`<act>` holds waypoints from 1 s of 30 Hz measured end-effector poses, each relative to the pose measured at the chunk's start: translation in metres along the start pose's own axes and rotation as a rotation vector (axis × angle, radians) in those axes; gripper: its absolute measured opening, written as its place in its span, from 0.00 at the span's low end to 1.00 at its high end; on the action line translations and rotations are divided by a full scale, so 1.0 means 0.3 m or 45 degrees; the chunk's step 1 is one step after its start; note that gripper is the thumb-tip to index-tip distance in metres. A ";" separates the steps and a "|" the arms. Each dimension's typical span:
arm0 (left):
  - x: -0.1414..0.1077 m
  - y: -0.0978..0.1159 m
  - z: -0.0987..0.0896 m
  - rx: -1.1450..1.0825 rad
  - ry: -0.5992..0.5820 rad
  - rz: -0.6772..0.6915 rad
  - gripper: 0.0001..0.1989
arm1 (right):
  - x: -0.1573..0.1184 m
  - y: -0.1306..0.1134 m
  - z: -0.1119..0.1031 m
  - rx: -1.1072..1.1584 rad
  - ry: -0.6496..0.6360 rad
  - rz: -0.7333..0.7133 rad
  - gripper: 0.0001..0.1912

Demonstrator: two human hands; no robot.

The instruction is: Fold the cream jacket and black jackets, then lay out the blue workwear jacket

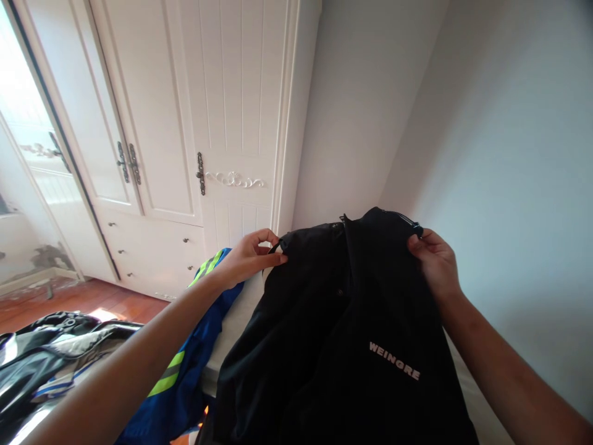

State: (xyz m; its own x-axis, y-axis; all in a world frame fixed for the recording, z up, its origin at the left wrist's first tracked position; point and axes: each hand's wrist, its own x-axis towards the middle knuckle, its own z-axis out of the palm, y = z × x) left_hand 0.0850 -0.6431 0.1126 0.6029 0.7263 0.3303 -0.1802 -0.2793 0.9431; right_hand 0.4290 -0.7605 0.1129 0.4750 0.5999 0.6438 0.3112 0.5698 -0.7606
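A black jacket point(319, 334) hangs stretched between my two hands, with pale "WEINGRE" lettering on its lower right part. My left hand point(254, 253) pinches its upper left edge between thumb and fingers. At the upper right edge, my right hand point(435, 256) grips the cloth, thumb toward me. A collar or hood edge rises between the hands, and a snap shows on the front. The jacket's lower end runs out of view. Behind my left forearm lies a blue garment point(185, 371) with yellow-green and grey reflective bands.
A white wardrobe point(241, 80) with dark metal handles and drawers stands ahead. Plain pale walls point(509, 154) are to the right. At lower left is an open bag or suitcase point(69, 346) holding clothes, near the reddish wooden floor point(92, 296). A pale surface point(238, 315) lies under the garments.
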 end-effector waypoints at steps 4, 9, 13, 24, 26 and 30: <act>-0.013 -0.008 -0.006 0.313 0.083 -0.041 0.24 | -0.015 -0.026 -0.009 -0.039 -0.024 0.039 0.15; 0.006 -0.019 0.002 0.480 0.149 0.001 0.25 | -0.027 -0.051 -0.045 -0.473 -0.115 -0.139 0.12; 0.006 -0.026 0.031 0.520 0.250 0.059 0.14 | -0.051 -0.031 -0.055 -0.383 -0.155 0.081 0.16; -0.029 0.044 0.021 -0.308 0.067 -0.228 0.26 | -0.058 0.006 0.040 0.156 -0.037 0.172 0.21; -0.017 0.047 0.000 -0.367 0.008 -0.387 0.30 | -0.057 0.013 0.056 0.158 -0.015 0.186 0.20; 0.025 0.048 -0.016 -0.458 -0.149 -0.602 0.16 | -0.053 0.022 0.088 0.184 0.004 0.225 0.24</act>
State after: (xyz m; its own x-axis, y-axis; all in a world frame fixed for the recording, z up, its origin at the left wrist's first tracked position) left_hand 0.0832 -0.6387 0.1288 0.7593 0.6405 -0.1149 -0.1112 0.3018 0.9469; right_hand 0.4018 -0.7516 0.0998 0.5141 0.6959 0.5014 0.1020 0.5308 -0.8413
